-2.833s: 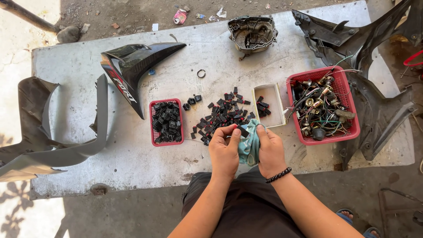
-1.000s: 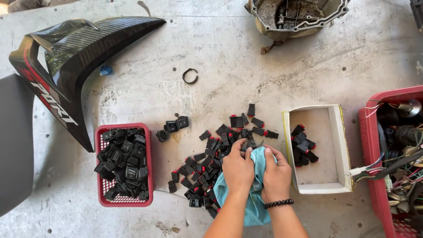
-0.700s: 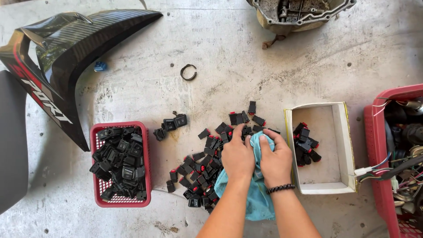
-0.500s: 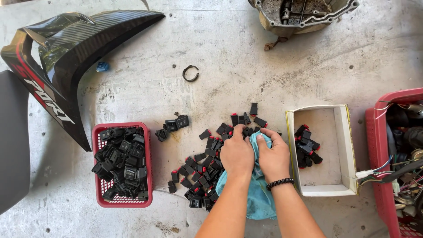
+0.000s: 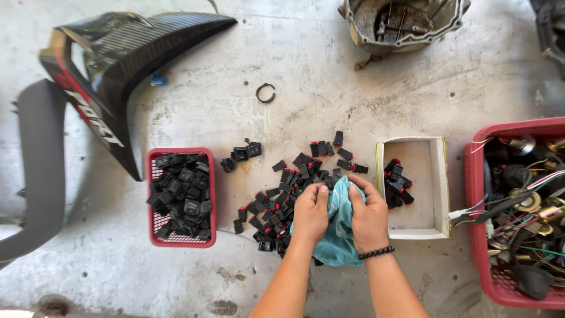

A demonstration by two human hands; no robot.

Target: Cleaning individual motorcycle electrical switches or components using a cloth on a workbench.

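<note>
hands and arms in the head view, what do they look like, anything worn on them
Two bare forearms come up from the bottom edge, with no sleeves and no gloves. The left hand wears nothing that shows. The right hand has a black beaded bracelet around its wrist. No rings or watch can be seen.

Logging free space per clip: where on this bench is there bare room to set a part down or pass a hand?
Bare concrete lies between the snap ring, metal housing and white tray, and below the small red basket. Crowded: the black switch pile by the left hand and right hand, which hold the blue cloth.
</note>
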